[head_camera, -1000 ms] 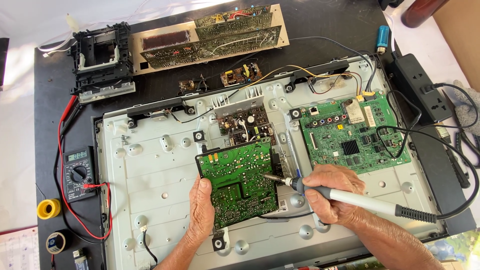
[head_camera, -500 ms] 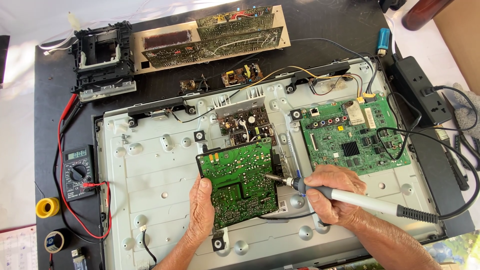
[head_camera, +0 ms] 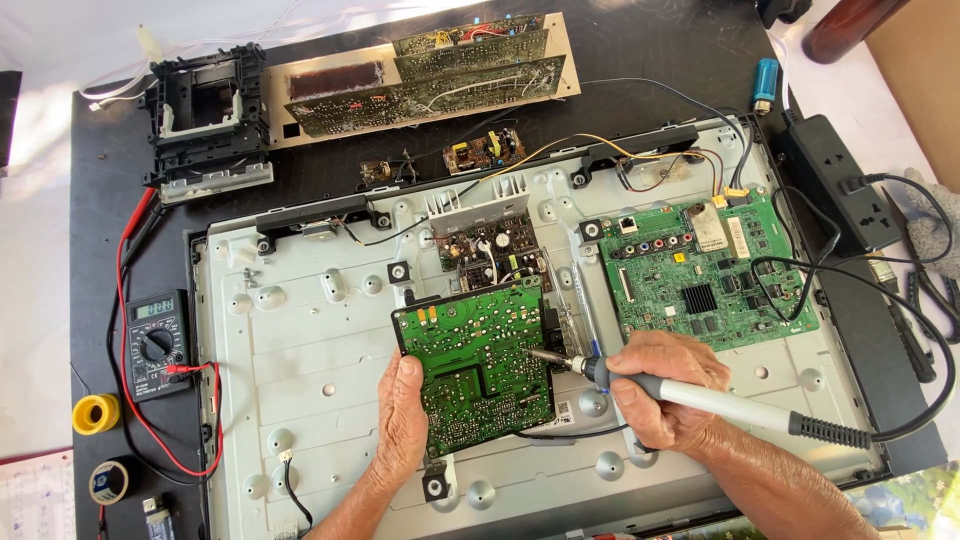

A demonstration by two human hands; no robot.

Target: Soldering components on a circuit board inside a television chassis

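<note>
1. Left hand (head_camera: 403,425) lies flat, fingers together, against the left edge of a green circuit board (head_camera: 478,375), steadying it; the board sits tilted on the grey metal back panel (head_camera: 300,370) of a flat screen.
2. Right hand (head_camera: 665,385) is closed round a soldering iron (head_camera: 700,400); its tip touches the board's right side.
3. To the right, well apart, a second green board (head_camera: 700,275) carries a pale rectangular label near its top.
4. Above the held board, a small brown board (head_camera: 490,245).
5. Far left on the black table (head_camera: 110,130): a multimeter (head_camera: 157,342) with red leads, a yellow tape roll (head_camera: 95,412), a black tape roll (head_camera: 110,480).
6. Far right: a black power strip (head_camera: 835,190).
</note>
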